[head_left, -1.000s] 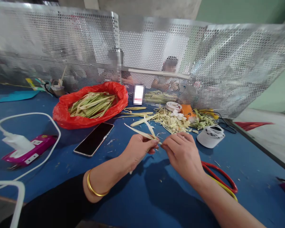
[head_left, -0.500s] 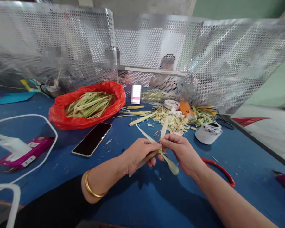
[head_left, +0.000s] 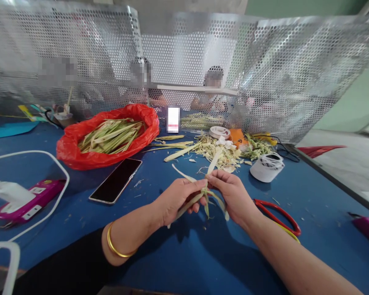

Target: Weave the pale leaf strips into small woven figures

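Note:
My left hand (head_left: 182, 197) and my right hand (head_left: 230, 192) meet over the blue table, both pinching pale green leaf strips (head_left: 213, 162) that cross at one point between my fingertips. Several strip ends stick out from that crossing, two pointing away from me and others hanging down toward me. The crossing itself is partly hidden by my thumbs. Past my hands lies a heap of shredded leaf scraps (head_left: 230, 157). Longer pale strips (head_left: 181, 152) rest on the table just left of the heap.
A red plastic bag (head_left: 70, 153) of leaf strips stands at the left, with a dark phone (head_left: 116, 181) before it. A purple power strip (head_left: 38, 198) with white cable sits further left. Red-handled scissors (head_left: 290, 219) and a white roll (head_left: 267, 169) are at the right, a perforated metal screen (head_left: 184, 53) behind.
The strip ends hanging below my fingers have shifted, and another end now shows pointing downward. My right fingers have moved slightly around the crossing. The view has shifted a little.

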The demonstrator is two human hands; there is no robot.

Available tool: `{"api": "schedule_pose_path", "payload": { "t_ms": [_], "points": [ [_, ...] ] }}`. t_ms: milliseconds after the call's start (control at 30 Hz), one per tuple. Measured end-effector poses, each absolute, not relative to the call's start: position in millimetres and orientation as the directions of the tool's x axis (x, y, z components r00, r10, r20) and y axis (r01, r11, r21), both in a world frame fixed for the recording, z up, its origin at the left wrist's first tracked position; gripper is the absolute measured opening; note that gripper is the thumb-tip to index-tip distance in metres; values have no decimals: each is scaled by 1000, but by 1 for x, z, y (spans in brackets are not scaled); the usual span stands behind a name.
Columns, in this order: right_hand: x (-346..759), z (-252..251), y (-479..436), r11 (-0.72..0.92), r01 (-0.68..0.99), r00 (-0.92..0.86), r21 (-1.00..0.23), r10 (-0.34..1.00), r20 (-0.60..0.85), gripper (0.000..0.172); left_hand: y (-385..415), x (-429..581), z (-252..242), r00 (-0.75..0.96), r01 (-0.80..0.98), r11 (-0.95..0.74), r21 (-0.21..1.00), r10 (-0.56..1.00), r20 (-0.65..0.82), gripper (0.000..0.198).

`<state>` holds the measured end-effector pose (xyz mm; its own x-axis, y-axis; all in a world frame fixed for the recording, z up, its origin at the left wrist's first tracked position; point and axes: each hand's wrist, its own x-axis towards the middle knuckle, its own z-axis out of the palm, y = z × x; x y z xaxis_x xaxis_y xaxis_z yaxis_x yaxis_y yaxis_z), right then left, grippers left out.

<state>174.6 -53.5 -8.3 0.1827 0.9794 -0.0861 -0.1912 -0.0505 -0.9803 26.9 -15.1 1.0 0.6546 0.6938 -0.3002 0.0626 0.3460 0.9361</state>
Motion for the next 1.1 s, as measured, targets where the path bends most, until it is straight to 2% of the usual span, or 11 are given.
{"api": "schedule_pose_path", "payload": {
  "t_ms": [233, 533, 667, 767, 867, 967, 1033, 1100],
  "points": [
    [171, -12, -53, 14, -39, 209, -999, 978, 6, 27, -17, 29, 1, 568, 125, 347, 929, 743, -354, 11],
    [167, -18, -53, 32, -59, 294, -998, 956, 13, 28, -18, 27, 9, 607, 193, 301, 934, 712, -355, 11],
    [173, -14, -53, 37, 9, 253, -999, 967, 38, 28, -17, 27, 7, 597, 157, 343, 926, 715, -365, 13],
    [183, -2, -54, 45, 135, 110, -990, 992, 60, 28, -13, 27, 6, 534, 101, 394, 914, 753, -384, 16],
    [190, 10, -57, 109, 394, -50, -912, 994, 97, 25, -8, 24, 5, 514, 32, 421, 906, 771, -376, 27],
    [193, 12, -60, 141, 578, -69, -804, 990, 124, 19, -4, 22, 4, 531, -1, 409, 912, 774, -346, 36],
    [193, 11, -61, 168, 626, -64, -761, 984, 164, 12, -5, 22, 3, 537, 25, 356, 934, 783, -313, 31],
    [193, 9, -62, 215, 660, -94, -720, 974, 205, 12, -6, 23, 2, 549, 61, 283, 957, 791, -269, 25]
  ]
}}
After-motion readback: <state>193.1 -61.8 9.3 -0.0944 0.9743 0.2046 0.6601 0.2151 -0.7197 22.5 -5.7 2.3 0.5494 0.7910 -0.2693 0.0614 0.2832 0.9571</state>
